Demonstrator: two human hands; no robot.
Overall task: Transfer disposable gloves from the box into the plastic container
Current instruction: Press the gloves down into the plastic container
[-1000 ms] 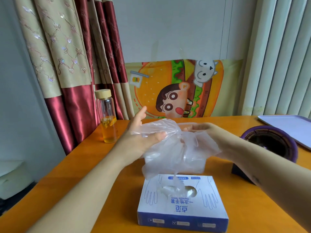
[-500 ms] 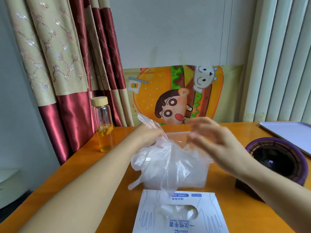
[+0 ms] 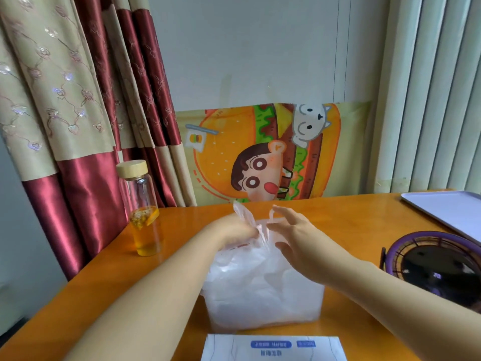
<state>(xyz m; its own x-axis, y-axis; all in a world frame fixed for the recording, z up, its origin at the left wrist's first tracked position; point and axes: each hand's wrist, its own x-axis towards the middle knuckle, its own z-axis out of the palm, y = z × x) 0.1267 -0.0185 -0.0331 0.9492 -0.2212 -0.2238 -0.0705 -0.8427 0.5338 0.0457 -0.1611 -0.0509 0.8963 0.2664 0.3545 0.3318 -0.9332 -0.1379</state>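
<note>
**A:** Disposable gloves (image 3: 243,214), where are they?
**B:** Bunched in the left hand (image 3: 234,231), whose fingers curl round them over the plastic container (image 3: 265,295). It holds more of them.
**A:** The right hand (image 3: 296,238)?
**B:** Fingers spread beside the bunch, gripping nothing.
**A:** And the container?
**B:** Toward the near edge of the table (image 3: 351,212), just behind the box (image 3: 270,347).

This looks like a room in a home. Red and beige curtains (image 3: 78,126) hang beside a cartoon poster (image 3: 260,157), and a bottle (image 3: 141,212) stands on the orange worktop (image 3: 351,217).
</note>
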